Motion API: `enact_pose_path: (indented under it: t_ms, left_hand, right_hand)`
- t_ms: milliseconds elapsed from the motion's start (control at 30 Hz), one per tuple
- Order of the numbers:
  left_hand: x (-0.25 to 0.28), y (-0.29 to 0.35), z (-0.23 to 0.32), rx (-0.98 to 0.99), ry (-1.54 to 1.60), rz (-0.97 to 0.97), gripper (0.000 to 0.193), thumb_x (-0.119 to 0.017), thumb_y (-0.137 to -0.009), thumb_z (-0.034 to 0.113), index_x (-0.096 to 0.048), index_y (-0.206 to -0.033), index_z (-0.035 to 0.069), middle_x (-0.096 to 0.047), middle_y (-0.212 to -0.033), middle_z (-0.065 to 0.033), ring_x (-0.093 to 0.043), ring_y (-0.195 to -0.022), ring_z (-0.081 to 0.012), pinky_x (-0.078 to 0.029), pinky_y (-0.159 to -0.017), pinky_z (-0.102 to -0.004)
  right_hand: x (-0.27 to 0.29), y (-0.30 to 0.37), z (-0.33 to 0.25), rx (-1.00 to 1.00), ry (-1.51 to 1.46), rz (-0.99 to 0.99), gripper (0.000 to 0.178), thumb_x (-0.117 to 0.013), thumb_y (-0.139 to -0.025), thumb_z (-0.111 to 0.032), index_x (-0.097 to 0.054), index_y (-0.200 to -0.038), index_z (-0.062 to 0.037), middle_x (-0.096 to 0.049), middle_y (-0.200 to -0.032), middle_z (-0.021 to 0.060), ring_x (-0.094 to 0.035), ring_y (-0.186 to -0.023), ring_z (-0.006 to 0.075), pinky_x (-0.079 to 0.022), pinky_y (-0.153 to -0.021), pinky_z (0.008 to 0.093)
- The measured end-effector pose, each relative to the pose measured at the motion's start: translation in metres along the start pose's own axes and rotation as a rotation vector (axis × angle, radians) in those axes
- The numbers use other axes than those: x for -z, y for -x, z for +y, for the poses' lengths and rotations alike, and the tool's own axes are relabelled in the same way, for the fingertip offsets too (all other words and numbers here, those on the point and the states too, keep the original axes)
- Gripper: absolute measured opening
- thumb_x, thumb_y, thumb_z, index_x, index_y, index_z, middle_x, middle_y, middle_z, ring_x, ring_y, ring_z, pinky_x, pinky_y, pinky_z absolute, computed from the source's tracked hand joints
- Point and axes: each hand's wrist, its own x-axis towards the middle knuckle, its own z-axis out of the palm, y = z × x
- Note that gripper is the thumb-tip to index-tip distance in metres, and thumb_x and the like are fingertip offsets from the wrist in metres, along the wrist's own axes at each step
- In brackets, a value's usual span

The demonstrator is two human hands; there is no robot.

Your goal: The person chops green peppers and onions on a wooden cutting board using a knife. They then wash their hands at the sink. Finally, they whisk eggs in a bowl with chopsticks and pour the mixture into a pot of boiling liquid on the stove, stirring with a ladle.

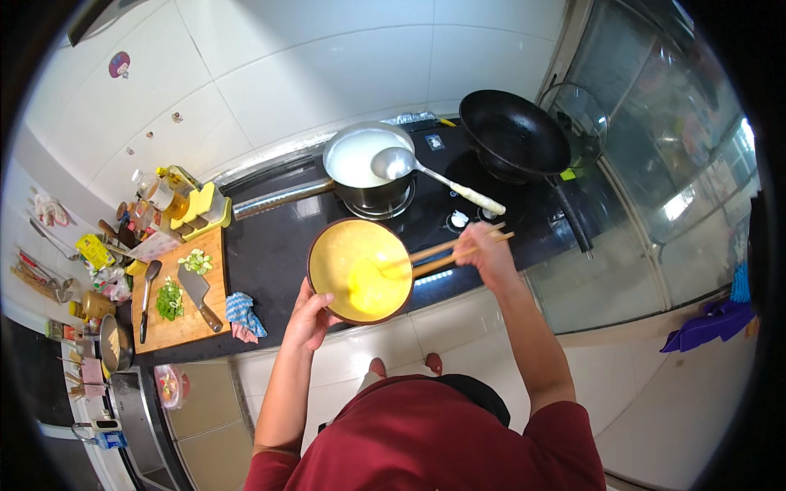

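My left hand (pixel 311 317) grips the rim of a round bowl (pixel 327 254), yellow inside and dark brown outside, tilted toward me. Beaten egg (pixel 372 290) pools in the bottom of it. A pair of wooden chopsticks (pixel 438 260) is held in my right hand (pixel 487 252), their tips down in the egg; that hand is slightly blurred. Just beyond the bowl, a saucepan (pixel 352 195) of whitish liquid sits on the burner. Across its rim lies a metal ladle (pixel 395 163) with a pale handle.
A black wok (pixel 514 135) stands on the right burner, its handle (pixel 571 214) jutting toward me. Left, a cutting board (pixel 182 323) holds a cleaver (pixel 199 296), a dark-handled spatula (pixel 148 299) and chopped greens (pixel 170 299). A blue-striped cloth (pixel 244 314) lies beside it. Bottles (pixel 160 196) and a yellow seasoning box (pixel 203 210) stand behind.
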Motion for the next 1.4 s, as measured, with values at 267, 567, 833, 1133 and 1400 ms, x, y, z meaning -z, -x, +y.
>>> enact_pose_path:
  t_ms: [267,567,833,1133,1400]
  left_hand:
    - [-0.013,0.005,0.0,-0.016,-0.034,0.027,0.074,-0.064,-0.078,0.016,-0.033,-0.145,0.013,-0.047,-0.137,-0.01,-0.052,-0.123,-0.0302,-0.052,-0.09,-0.0527]
    - [-0.037,0.005,-0.001,-0.018,0.064,0.031,0.071,-0.061,-0.078,0.009,-0.034,-0.144,0.012,-0.05,-0.132,-0.0098,-0.059,-0.112,-0.0258,-0.059,-0.083,-0.0413]
    - [-0.035,-0.005,-0.012,0.022,-0.07,-0.031,0.081,-0.066,-0.077,0.019,-0.029,-0.149,0.015,-0.044,-0.14,-0.0111,-0.048,-0.127,-0.0319,-0.05,-0.092,-0.0554]
    - [-0.043,-0.002,-0.008,0.01,-0.021,0.007,0.077,-0.064,-0.077,0.015,-0.03,-0.146,0.012,-0.047,-0.135,-0.0112,-0.053,-0.12,-0.0291,-0.054,-0.087,-0.0493]
    - [-0.032,0.003,-0.007,-0.025,-0.021,0.017,0.077,-0.066,-0.077,0.017,-0.032,-0.146,0.013,-0.048,-0.135,-0.0108,-0.053,-0.12,-0.0307,-0.053,-0.089,-0.0535]
  right_hand:
    - [0.007,0.003,0.008,-0.08,-0.081,-0.129,0.021,-0.049,-0.101,-0.019,-0.059,-0.091,-0.0034,-0.065,-0.078,0.0104,-0.068,-0.07,0.0177,-0.059,-0.059,0.029]
    - [0.023,0.006,-0.003,0.069,-0.137,0.039,0.019,-0.055,-0.098,-0.021,-0.059,-0.091,-0.0031,-0.064,-0.078,0.0109,-0.068,-0.067,0.0174,-0.059,-0.056,0.0285]
    - [0.032,0.016,-0.022,0.025,0.026,0.146,0.02,-0.057,-0.097,-0.021,-0.059,-0.088,-0.0037,-0.064,-0.079,0.0106,-0.067,-0.066,0.0165,-0.058,-0.056,0.0274]
    - [0.028,0.025,-0.018,0.047,-0.023,-0.003,0.022,-0.054,-0.099,-0.022,-0.059,-0.09,-0.0038,-0.064,-0.079,0.0114,-0.067,-0.066,0.0173,-0.058,-0.056,0.0275]
    - [0.016,0.016,-0.014,0.15,-0.179,0.104,0.024,-0.051,-0.101,-0.023,-0.059,-0.089,-0.0034,-0.064,-0.078,0.0119,-0.068,-0.067,0.0173,-0.058,-0.057,0.0286]
